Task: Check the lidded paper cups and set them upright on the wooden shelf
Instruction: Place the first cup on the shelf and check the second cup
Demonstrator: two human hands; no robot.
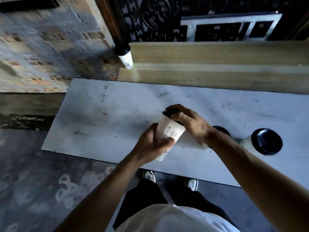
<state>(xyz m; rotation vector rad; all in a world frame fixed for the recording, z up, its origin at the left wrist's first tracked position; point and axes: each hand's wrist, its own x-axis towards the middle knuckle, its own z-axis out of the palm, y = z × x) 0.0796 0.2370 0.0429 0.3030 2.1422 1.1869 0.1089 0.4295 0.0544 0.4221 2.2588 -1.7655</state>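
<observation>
My left hand (154, 142) gripped the tilted cup (168, 131) above the desk (100, 114) while my right hand (187, 121) clasped its lid (167, 113) just beyond; pressing unevenly might pop the lid loose.

The right forearm (222, 143) hides most of a dark-lidded cup (221, 130).
</observation>
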